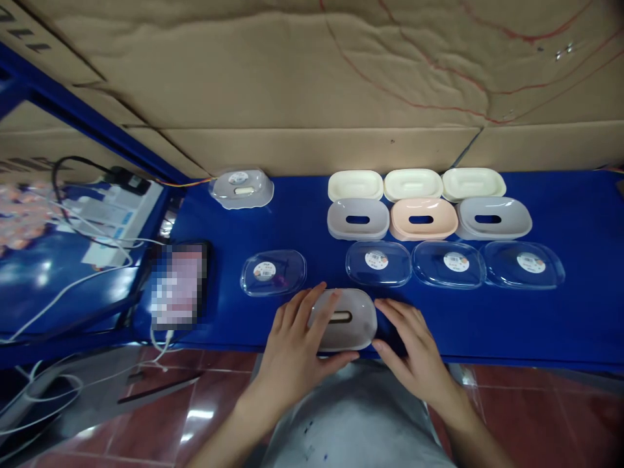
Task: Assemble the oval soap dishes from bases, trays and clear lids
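A grey oval dish (358, 328) with a slot in its middle lies at the table's front edge; something pale shows through the slot. My left hand (297, 341) rests on its left side, fingers spread, index finger over the dish and thumb along its front rim. At the right end of the dish is my right hand (412, 344), fingers apart, the tips at or very near the rim. Just behind my left hand lies a clear lid (287, 272) with a round sticker. Three more clear lids (400, 270) form a row to the right.
Behind the lids stand slotted dishes, grey (358, 229) and peach (423, 229), then cream trays (355, 185). A lidded grey dish (258, 195) sits at the back left. At left are a phone (179, 286) on a cable and a power strip (124, 218). Cardboard (292, 84) walls the back.
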`<state>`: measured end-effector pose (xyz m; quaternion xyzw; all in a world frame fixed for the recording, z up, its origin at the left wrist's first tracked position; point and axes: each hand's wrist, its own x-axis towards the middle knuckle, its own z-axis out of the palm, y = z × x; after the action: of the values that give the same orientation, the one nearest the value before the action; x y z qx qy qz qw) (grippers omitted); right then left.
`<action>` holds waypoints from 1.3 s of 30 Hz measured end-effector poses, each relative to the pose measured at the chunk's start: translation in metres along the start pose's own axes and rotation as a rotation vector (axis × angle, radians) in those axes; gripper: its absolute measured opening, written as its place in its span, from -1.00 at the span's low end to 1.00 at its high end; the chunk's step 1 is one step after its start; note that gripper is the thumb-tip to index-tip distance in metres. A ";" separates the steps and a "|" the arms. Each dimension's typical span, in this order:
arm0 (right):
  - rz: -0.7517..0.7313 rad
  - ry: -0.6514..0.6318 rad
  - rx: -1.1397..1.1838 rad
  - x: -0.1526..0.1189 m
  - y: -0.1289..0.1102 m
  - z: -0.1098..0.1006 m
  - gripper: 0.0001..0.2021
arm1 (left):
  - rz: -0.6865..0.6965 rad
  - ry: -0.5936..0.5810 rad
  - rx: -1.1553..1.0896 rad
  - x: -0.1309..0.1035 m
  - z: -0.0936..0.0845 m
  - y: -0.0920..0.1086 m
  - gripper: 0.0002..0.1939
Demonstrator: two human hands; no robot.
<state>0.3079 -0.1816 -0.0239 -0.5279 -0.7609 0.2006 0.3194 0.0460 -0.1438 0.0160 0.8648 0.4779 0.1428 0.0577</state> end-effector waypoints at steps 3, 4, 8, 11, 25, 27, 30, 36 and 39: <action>-0.018 -0.048 -0.024 0.004 -0.001 -0.001 -0.40 | -0.024 -0.014 -0.012 -0.001 0.007 0.001 0.02; -0.015 -0.059 -0.029 0.005 -0.002 -0.001 -0.40 | -0.035 -0.016 -0.018 -0.001 0.010 0.001 0.03; 0.005 -0.073 -0.022 0.007 -0.002 -0.001 -0.40 | -0.053 -0.020 -0.059 -0.005 0.017 -0.001 0.11; 0.025 -0.081 -0.028 0.005 -0.001 -0.001 -0.37 | -0.029 -0.062 -0.139 -0.005 0.005 -0.014 0.10; -0.043 -0.156 -0.133 0.006 -0.003 0.000 -0.35 | -0.122 -0.181 -0.077 0.023 -0.033 -0.143 -0.17; -0.038 -0.157 -0.140 0.006 -0.004 0.000 -0.35 | -0.134 -0.160 -0.121 0.025 -0.035 -0.144 -0.22; -0.040 -0.142 -0.151 0.007 -0.004 0.001 -0.33 | -0.138 -0.083 -0.144 0.024 -0.043 -0.127 -0.25; 0.018 -0.130 -0.102 0.008 -0.005 0.003 -0.22 | 0.076 -0.104 -0.195 0.016 -0.045 -0.054 -0.22; 0.029 -0.109 -0.068 0.004 -0.004 0.004 -0.13 | 0.169 -0.119 -0.177 0.017 -0.035 -0.028 -0.23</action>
<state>0.3019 -0.1793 -0.0233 -0.5376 -0.7759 0.2077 0.2566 0.0206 -0.1159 0.0461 0.9004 0.3847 0.1371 0.1500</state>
